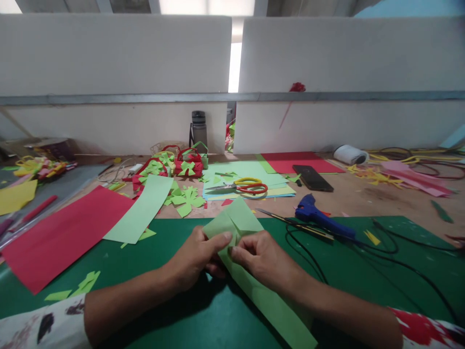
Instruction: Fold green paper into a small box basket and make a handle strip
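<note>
A light green sheet of folded paper (pixel 269 295) is held between both hands above a green cutting mat (pixel 152 310). My left hand (pixel 205 252) grips its left side, thumb pressed on top and fingers underneath. With thumb and fingers pinched, my right hand (pixel 261 257) holds the paper near its central crease. The upper part spreads into two slanting flaps, while a long strip runs down toward the lower right. Beyond the paper lie scissors (pixel 247 186) with yellow and red handles. A craft knife (pixel 301 225) rests right of the hands.
A blue glue gun (pixel 321 218) and its black cord lie at right. Red paper (pixel 72 232) and a pale green strip (pixel 141 211) are at left. Farther back stand small red paper baskets (pixel 189 167), a bottle (pixel 198 128) and a phone (pixel 312 178).
</note>
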Motion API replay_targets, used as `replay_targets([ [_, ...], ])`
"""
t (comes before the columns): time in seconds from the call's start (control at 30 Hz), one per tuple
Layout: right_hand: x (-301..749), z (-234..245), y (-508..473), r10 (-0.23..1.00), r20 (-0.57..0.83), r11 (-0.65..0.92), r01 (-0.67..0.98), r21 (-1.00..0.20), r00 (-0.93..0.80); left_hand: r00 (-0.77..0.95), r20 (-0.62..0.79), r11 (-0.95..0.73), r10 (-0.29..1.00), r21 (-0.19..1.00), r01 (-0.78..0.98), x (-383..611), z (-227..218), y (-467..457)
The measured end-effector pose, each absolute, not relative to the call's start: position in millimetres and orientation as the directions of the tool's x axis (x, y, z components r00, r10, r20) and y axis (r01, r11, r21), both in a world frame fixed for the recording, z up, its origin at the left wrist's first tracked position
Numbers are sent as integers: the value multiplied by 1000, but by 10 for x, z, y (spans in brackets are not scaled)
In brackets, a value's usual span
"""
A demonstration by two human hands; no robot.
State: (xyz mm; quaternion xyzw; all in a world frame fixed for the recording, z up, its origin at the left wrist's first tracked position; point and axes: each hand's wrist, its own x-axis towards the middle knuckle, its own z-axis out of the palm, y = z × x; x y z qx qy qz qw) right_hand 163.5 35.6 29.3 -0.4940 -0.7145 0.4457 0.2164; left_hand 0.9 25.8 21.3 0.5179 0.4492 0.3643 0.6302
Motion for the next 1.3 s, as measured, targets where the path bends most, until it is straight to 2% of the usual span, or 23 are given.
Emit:
replay_targets([
  [0.17, 1596, 245, 318, 890, -112, 153, 522, -839, -441, 207, -198, 196, 958, 980, 33, 82, 293, 221],
  [0.47, 1558, 252, 274, 881, -16, 256, 506, -823, -472, 129, -145, 137, 981, 988, 72, 132, 392, 200],
  [0.97, 1540, 227, 270, 860, 88, 404, 563, -721, -503, 140, -133, 125, 981, 990, 66, 128, 315, 204],
  [1.3, 1589, 282, 171, 787, 105, 530, 579, -619, -608, 156, -109, 106, 982, 994, 27, 114, 283, 209],
])
